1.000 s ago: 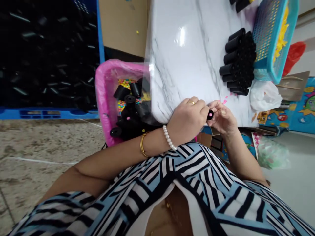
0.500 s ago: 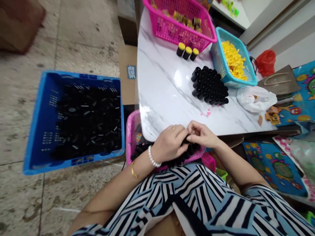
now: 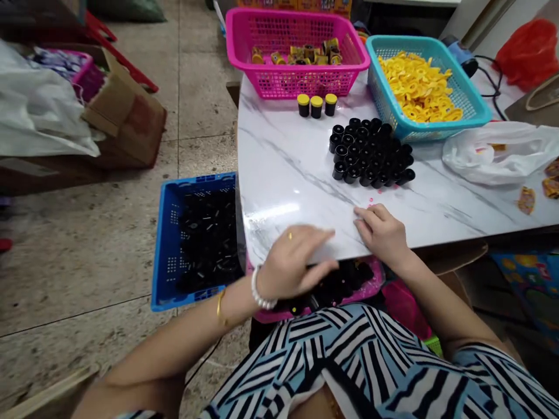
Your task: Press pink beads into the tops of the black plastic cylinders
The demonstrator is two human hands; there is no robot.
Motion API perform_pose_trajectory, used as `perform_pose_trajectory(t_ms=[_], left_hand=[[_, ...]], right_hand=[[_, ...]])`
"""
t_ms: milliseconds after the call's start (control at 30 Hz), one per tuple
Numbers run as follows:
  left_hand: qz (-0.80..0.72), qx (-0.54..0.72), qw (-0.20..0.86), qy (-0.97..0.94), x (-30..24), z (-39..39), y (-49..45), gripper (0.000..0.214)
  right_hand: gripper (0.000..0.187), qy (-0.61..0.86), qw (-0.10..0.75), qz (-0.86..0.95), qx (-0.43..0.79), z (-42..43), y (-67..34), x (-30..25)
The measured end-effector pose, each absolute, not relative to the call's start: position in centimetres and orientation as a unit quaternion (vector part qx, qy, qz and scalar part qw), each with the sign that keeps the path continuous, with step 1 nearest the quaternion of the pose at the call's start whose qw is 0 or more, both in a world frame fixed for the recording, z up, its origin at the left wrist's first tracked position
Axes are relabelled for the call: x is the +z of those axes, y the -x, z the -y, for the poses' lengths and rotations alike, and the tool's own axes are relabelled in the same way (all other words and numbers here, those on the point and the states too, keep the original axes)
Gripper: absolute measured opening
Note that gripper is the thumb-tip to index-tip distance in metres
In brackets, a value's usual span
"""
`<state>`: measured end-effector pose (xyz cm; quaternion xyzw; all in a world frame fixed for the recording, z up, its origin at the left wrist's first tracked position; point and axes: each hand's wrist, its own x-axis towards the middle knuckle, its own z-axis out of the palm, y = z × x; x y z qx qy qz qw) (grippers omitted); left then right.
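My left hand (image 3: 297, 262) hovers above a pink basket (image 3: 376, 288) between my body and the table edge. Its thumb and fingers are spread, and no object shows in it. Black plastic cups (image 3: 345, 279) fill the basket, partly hidden by the hand. My right hand (image 3: 381, 234) is at the near table edge, its fingers curled and thumb and index fingertips close together. Whatever those fingertips may hold is too small to make out. Tiny pink bits (image 3: 371, 200) lie just beyond them. Farther back, black cups (image 3: 367, 151) stand in a tight cluster.
Three black cups with yellow lids (image 3: 316, 107) stand before a pink basket of wrapped containers (image 3: 257, 81). A turquoise basket (image 3: 384, 107) holds yellow plastic parts. To its right lies a white plastic bag (image 3: 498, 157). A blue crate (image 3: 162, 250) of black pieces stands on the floor at left.
My hands were together over the near basket at a black piece. Now they are apart: the left has opened, and the right has moved onto the table edge. The camera view has shifted.
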<state>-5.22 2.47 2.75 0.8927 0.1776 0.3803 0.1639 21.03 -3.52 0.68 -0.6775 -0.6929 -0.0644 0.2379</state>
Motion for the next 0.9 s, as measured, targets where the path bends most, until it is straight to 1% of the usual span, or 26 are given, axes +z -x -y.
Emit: perform_pose_trajectory(t_ms=[67, 133, 200, 233, 300, 333, 367, 400, 433, 500, 567, 600, 633, 667, 700, 733, 767, 800, 867, 900], left_hand=[[-0.249, 0.395, 0.172, -0.867, 3.8, -7.0, 2.0, 0.044], [-0.322, 0.365, 0.192, -0.852, 3.8, -11.1, -1.1, 0.053], [-0.369, 0.315, 0.19, -0.854, 3.2, -14.0, -3.4, 0.061], [-0.377, 0.286, 0.187, -0.861, 2.9, -14.8, -4.1, 0.061], [-0.356, 0.235, 0.191, -0.884, 2.5, -15.5, -4.5, 0.06], [-0.351, 0.224, 0.205, -0.886, 2.5, -15.6, -4.4, 0.064], [-0.348, 0.213, 0.21, -0.889, 2.6, -15.5, -4.3, 0.075], [-0.336, 0.194, 0.189, -0.902, 2.8, -15.5, -4.2, 0.088], [-0.323, 0.18, 0.161, -0.915, 3.0, -15.5, -4.1, 0.099], [-0.285, 0.156, 0.098, -0.941, 3.3, -15.6, -4.1, 0.115], [-0.262, 0.144, 0.077, -0.951, 3.6, -15.9, -4.1, 0.124], [-0.262, 0.139, 0.085, -0.951, 3.9, -16.0, -3.9, 0.125], [-0.273, 0.138, 0.101, -0.947, 4.2, -15.8, -3.6, 0.123], [-0.292, 0.144, 0.121, -0.938, 4.6, -15.3, -3.1, 0.116], [-0.312, 0.153, 0.142, -0.927, 5.0, -14.4, -2.4, 0.105], [-0.339, 0.179, 0.16, -0.91, 5.3, -13.1, -1.5, 0.088], [-0.353, 0.21, 0.181, -0.894, 5.5, -11.5, -0.5, 0.062], [-0.354, 0.24, 0.197, -0.882, 5.4, -9.7, 0.6, 0.042], [-0.335, 0.266, 0.224, -0.876, 4.5, -6.0, 2.5, 0.031], [-0.331, 0.269, 0.234, -0.873, 3.8, -4.3, 3.2, 0.024]], right_hand=[[0.022, 0.668, 0.203, 0.708, -0.108, 3.2, -20.7, 0.4], [0.018, 0.643, 0.188, 0.732, -0.122, 3.8, -20.5, 0.4], [0.018, 0.615, 0.181, 0.76, -0.105, 5.1, -20.4, 0.7], [0.022, 0.602, 0.177, 0.773, -0.091, 5.9, -20.5, 0.9], [0.037, 0.578, 0.167, 0.797, -0.059, 7.4, -20.8, 1.3], [0.045, 0.565, 0.16, 0.808, -0.043, 8.0, -21.0, 1.5], [0.052, 0.553, 0.154, 0.818, -0.028, 8.4, -21.2, 1.6], [0.055, 0.545, 0.149, 0.825, -0.015, 8.7, -21.3, 1.7], [0.055, 0.539, 0.147, 0.829, -0.004, 8.9, -21.4, 1.7], [0.045, 0.529, 0.16, 0.833, 0.012, 9.0, -21.4, 1.6], [0.031, 0.511, 0.187, 0.838, 0.043, 8.9, -21.1, 1.5], [0.027, 0.498, 0.198, 0.841, 0.067, 8.8, -20.9, 1.5], [0.025, 0.488, 0.21, 0.842, 0.095, 8.7, -20.7, 1.7], [0.023, 0.484, 0.22, 0.838, 0.127, 8.6, -20.4, 1.9], [0.021, 0.491, 0.231, 0.825, 0.16, 8.5, -20.2, 2.2], [0.018, 0.51, 0.247, 0.801, 0.193, 8.3, -20.0, 2.5], [0.014, 0.54, 0.269, 0.765, 0.227, 8.1, -19.8, 2.9], [0.009, 0.576, 0.297, 0.715, 0.262, 7.9, -19.6, 3.2], [0.002, 0.634, 0.351, 0.603, 0.334, 7.2, -19.1, 3.8], [0.004, 0.65, 0.372, 0.553, 0.365, 6.8, -18.8, 4.1]])
